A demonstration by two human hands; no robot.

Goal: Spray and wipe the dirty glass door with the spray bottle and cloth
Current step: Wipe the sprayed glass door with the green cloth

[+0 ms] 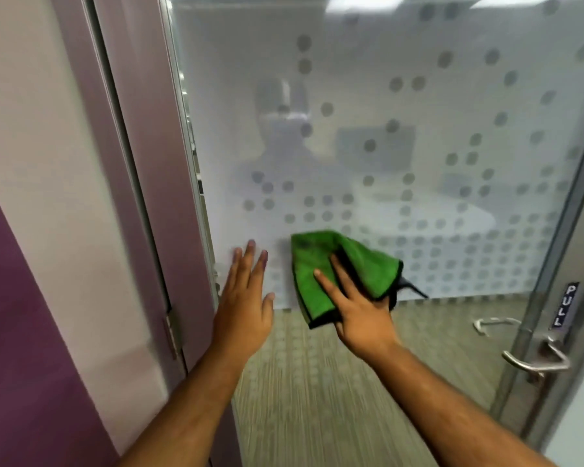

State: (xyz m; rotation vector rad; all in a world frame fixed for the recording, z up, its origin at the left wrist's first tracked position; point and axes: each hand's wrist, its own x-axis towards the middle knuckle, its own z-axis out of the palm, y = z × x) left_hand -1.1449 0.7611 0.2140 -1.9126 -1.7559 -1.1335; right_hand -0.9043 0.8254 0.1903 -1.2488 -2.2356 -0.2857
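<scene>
1. The right hand [358, 308] presses a green cloth [338, 271] against the glass door [385, 146], fingers spread over the fabric and part of it gathered under the palm, probably so that the pressure covers a broad patch.
2. The left hand [246, 298] holds nothing. It is open, fingers extended, at the glass just beside the cloth and near the door frame [196, 163]; it seems to steady the door, though contact cannot be confirmed.
3. The cloth sits low on the frosted band, at its lower edge, where clear glass begins.
4. The frosted film carries grey dots. Any dirt is hard to make out.
5. A metal lever handle [536, 360] sits far right below a "PULL" label [565, 306]. No spray bottle is visible.
</scene>
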